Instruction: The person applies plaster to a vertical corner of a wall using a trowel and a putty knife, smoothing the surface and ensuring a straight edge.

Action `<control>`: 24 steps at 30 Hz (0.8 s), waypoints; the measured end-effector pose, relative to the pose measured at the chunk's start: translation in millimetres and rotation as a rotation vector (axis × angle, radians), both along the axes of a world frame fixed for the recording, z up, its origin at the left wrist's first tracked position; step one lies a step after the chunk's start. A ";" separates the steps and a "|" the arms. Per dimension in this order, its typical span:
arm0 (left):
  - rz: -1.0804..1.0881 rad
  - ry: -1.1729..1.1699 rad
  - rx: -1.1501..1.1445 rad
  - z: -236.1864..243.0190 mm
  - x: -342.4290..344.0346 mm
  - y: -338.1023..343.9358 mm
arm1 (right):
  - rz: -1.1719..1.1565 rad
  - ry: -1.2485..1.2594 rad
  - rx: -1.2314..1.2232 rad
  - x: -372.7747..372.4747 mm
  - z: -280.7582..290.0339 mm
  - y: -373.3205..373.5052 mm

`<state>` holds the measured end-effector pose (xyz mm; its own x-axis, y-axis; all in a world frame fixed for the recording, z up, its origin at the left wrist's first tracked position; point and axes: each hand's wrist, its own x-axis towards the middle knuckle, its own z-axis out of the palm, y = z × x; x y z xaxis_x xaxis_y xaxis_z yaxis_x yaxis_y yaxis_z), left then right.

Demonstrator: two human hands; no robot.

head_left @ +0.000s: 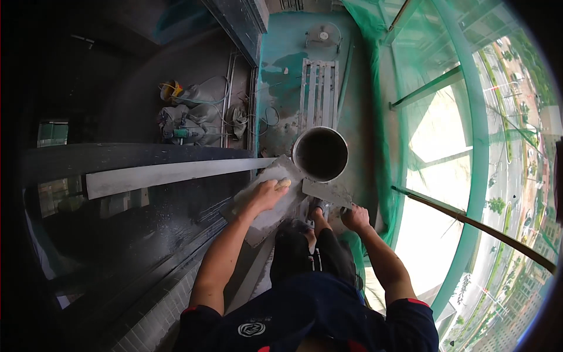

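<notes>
My left hand (pixel 268 195) is closed round the light-coloured handle of a large, flat grey plastering float (pixel 261 218), tilted and smeared with pale material. My right hand (pixel 355 217) grips a trowel at its handle end. Its broad, greyish trowel blade (pixel 326 191) points left, close to the near rim of a round bucket (pixel 346 150). Inside the bucket is dark grey content; its depth is hard to make out. The float's far corner comes close to the bucket's left side. My feet are partly seen below the trowel.
A long pale bar (pixel 176 175) stretches leftward from beside the float. Beyond the bucket are a slatted bench (pixel 319 88) and a round fan (pixel 322 37). Bags (pixel 202 114), a yellow pail (pixel 170 90) and cables lie left. Green netting (pixel 382 146) and a pole (pixel 475 222) border the open right side.
</notes>
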<state>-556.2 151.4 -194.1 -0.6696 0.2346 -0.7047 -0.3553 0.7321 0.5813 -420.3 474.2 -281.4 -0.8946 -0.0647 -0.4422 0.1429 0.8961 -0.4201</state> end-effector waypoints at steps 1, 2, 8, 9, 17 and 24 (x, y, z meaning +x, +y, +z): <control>0.023 -0.068 0.011 0.5 -8.3 2.8 | -0.029 -0.202 0.081 -9.2 -0.9 -2.4; 0.045 -0.134 0.018 3.1 -18.1 5.5 | -0.140 -0.259 0.049 -19.5 -0.8 -5.4; 0.246 -0.441 0.057 -55.7 -50.7 21.7 | -0.420 -0.488 -0.169 -70.4 -46.0 -24.9; 0.343 -0.524 0.122 -71.6 -59.7 32.5 | -0.480 -0.532 -0.260 -80.5 -52.9 -25.0; -0.182 -0.182 -0.320 -250.0 -99.3 92.9 | -0.689 -0.550 -0.164 -36.9 -50.1 -12.2; -0.330 -0.052 -0.031 -228.4 -51.3 129.4 | -1.178 -0.594 -0.295 165.6 -77.1 9.7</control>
